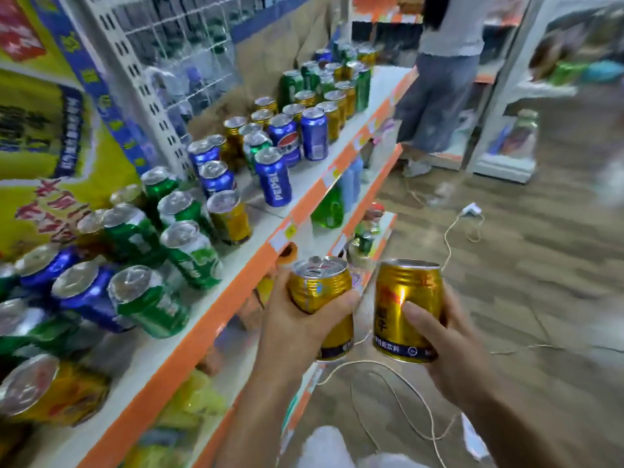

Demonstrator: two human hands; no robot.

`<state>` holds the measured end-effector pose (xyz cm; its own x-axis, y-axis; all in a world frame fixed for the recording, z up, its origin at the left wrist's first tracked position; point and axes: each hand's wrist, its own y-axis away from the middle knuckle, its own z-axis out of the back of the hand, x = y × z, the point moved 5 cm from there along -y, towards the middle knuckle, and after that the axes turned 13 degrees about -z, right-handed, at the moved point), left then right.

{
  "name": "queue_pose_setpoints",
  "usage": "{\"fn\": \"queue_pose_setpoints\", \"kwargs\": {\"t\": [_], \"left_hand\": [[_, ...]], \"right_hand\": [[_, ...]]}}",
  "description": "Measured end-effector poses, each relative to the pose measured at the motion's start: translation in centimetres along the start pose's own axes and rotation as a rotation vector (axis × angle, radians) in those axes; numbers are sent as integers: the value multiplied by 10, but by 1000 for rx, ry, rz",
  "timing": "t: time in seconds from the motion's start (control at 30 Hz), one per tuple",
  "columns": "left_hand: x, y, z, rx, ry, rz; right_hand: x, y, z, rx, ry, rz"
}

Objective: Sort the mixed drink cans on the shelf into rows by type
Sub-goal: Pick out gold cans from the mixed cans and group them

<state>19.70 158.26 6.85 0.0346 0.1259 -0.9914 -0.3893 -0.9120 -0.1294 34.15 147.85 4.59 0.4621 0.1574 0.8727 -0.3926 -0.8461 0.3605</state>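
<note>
Shelving [216,309] at nine o'clock; your left hand [304,322] grips a gold can [320,287], your right hand [452,339] a second gold can [403,295]. Set both (upright) by the twelve-o'clock gold cluster [332,111].

Shop: stocked shelf [236,288] (orange price strips), drink cans [273,177].

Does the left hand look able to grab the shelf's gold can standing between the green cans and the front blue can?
Probably not: the left hand is full, gripping another gold can. The shelf can stands exposed, with nothing in front of it.
</note>
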Motion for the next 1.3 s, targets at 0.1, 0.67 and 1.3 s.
{"fn": "queue_pose_setpoints", "kwargs": {"t": [0.1,0.67,1.3], "left_hand": [[10,-33,-38,64,12,27],[28,-346,-221,272,85,20],[95,-625,-351,-197,-32,-17]], "right_hand": [[14,-22,31,-73,-37,14],[180,-300,132,-261,-10,143],[329,-631,210,-26,184,140]]}}
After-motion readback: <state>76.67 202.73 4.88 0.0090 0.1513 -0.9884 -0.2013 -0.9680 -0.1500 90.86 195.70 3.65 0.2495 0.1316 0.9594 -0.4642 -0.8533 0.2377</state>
